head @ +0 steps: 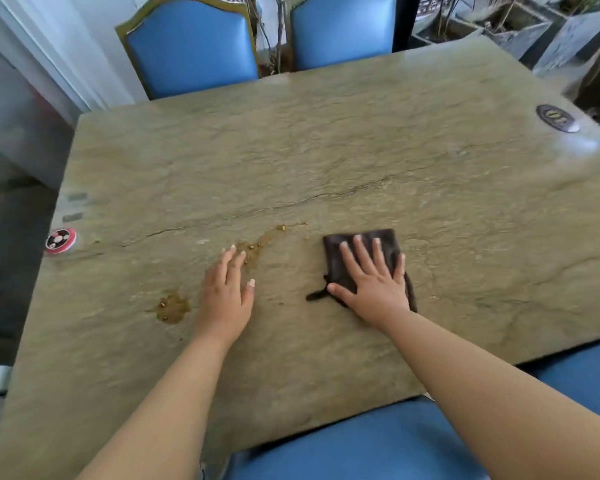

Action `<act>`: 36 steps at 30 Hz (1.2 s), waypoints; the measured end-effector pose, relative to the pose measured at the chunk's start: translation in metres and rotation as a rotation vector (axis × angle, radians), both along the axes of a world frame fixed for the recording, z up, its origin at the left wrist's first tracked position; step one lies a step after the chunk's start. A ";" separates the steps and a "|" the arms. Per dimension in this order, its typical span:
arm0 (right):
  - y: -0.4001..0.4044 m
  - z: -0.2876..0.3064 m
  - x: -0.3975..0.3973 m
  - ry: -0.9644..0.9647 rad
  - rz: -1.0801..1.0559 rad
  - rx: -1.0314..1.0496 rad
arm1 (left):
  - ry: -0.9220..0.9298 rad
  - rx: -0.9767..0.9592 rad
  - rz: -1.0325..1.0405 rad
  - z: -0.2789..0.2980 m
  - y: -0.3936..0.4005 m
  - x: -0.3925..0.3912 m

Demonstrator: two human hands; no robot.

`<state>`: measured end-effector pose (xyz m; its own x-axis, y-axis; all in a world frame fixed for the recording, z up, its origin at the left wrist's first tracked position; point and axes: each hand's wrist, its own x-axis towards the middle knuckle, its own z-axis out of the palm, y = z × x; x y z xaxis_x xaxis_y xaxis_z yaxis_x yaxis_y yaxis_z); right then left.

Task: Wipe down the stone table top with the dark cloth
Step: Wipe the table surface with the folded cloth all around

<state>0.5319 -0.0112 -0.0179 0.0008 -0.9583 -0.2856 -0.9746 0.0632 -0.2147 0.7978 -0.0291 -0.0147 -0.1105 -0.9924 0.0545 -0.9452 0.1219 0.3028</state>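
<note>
A folded dark brown cloth (340,252) lies on the greenish-tan stone table top (361,150). My right hand (371,282) presses flat on the cloth with fingers spread, covering its near half. My left hand (226,292) rests flat and bare on the stone to the left of the cloth, holding nothing. A brownish spill streak with crumbs (262,242) runs just beyond my left fingertips. A second brown puddle (171,306) sits left of my left wrist.
A round red-rimmed disc (60,240) lies at the table's left edge. A dark oval item (556,118) sits at the far right. Two blue chairs (191,46) stand behind the table; a blue seat (361,445) is at the near edge. A long crack crosses the stone.
</note>
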 end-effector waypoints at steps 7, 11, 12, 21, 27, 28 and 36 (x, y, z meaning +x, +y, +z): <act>-0.080 -0.001 0.068 -0.047 -0.400 0.003 | -0.070 0.320 0.011 -0.011 -0.057 0.032; -0.107 0.007 0.120 -0.216 -0.257 -0.049 | 0.096 0.362 -0.017 -0.007 -0.063 0.042; -0.105 0.011 0.135 -0.308 -0.181 -0.054 | 0.162 0.351 -0.001 -0.006 -0.065 0.045; -0.095 0.012 0.120 -0.489 -0.447 -0.167 | 0.120 0.133 -0.106 -0.002 -0.129 0.072; -0.147 -0.011 0.138 0.001 -0.521 -0.127 | -0.107 0.026 -0.008 -0.023 -0.137 0.061; -0.162 -0.012 0.138 0.011 -0.533 -0.130 | -0.108 0.023 -0.003 -0.025 -0.138 0.061; -0.279 -0.008 0.124 0.021 -0.503 -0.109 | -0.166 0.068 -0.006 -0.025 -0.139 0.062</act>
